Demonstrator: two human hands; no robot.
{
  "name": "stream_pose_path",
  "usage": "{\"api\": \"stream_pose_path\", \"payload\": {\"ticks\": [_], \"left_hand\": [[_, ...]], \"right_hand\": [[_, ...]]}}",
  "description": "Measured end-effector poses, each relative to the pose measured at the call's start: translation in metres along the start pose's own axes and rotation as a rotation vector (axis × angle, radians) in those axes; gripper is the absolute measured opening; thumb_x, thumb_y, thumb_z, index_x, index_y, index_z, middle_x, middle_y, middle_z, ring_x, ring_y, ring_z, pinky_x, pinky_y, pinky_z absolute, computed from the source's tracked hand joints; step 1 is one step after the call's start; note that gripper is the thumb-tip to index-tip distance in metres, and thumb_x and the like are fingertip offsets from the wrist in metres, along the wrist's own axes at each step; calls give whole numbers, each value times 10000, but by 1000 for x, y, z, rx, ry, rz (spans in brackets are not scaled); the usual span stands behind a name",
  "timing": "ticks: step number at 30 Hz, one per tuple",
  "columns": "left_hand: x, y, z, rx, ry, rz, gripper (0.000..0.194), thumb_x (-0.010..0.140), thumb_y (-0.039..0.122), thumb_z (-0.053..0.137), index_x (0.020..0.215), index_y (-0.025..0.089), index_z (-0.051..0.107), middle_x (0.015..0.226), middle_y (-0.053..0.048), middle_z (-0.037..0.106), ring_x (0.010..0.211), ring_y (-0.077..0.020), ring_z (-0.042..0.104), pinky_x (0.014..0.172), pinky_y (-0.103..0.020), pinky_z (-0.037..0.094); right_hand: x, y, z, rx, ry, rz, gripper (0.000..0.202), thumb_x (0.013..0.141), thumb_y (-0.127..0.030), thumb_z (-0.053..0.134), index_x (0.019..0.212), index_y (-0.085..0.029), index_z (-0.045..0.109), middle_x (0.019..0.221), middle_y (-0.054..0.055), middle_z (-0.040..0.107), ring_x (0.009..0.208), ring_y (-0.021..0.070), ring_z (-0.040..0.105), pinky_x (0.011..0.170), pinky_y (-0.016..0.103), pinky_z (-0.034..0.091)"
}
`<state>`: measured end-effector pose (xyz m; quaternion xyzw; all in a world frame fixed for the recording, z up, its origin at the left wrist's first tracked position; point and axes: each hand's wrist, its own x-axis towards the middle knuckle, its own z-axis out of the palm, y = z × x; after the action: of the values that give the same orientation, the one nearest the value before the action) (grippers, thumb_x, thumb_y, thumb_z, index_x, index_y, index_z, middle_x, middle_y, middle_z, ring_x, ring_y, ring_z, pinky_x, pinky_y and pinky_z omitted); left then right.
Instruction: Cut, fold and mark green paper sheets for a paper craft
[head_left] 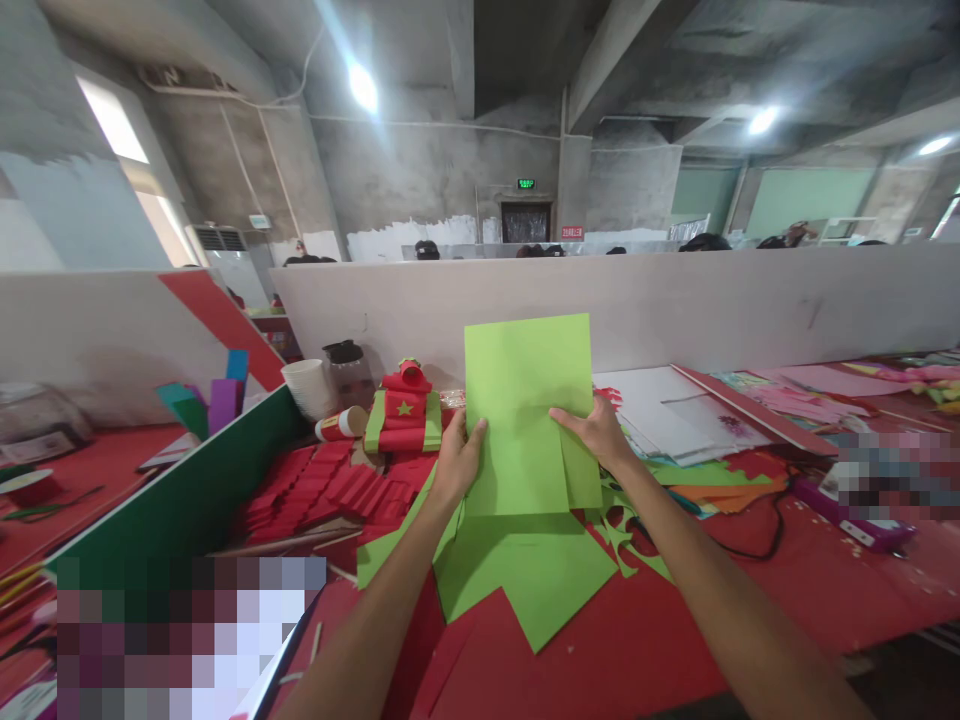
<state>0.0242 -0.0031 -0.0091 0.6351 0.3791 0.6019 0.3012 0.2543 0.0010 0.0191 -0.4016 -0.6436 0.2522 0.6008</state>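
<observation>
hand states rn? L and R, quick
Left hand: closed on the left edge of the upright green sheet, thumb in front.
Right hand: closed at its right side, thumb on the front.

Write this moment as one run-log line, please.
left hand: grips green sheets | right hand: also grips them | below: green paper, red table

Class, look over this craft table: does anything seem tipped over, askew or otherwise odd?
Two things stand out. A paper cup lies on its side, while the stacked cups beside it stand upright. Also, a green layer juts out behind the held green sheet at lower right, so their edges don't line up.
</observation>
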Motion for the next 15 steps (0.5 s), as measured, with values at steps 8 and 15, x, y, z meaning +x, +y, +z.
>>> {"api": "stream_pose_path", "payload": {"ticks": [8, 15], "left_hand": [[-1, 1, 3, 103, 66, -13, 377, 912, 364, 502, 1232, 165, 521, 1251, -117, 609, 1184, -247, 538, 1042, -386, 396], [-6, 1, 3, 100, 67, -88, 484, 922, 450, 498, 1316, 171, 481, 1385, -139, 521, 1375, -263, 371, 1127, -395, 296]], "right_hand": [[-1, 3, 4, -9, -11, 6, 375, 706, -397, 763, 996, -162, 726, 1037, 107, 748, 937, 286, 713, 829, 408, 580], [-3, 1, 4, 6, -15, -10, 393, 712, -406, 760, 1019, -163, 722, 1067, 110, 740, 956, 286, 708, 849, 416, 573]]}}
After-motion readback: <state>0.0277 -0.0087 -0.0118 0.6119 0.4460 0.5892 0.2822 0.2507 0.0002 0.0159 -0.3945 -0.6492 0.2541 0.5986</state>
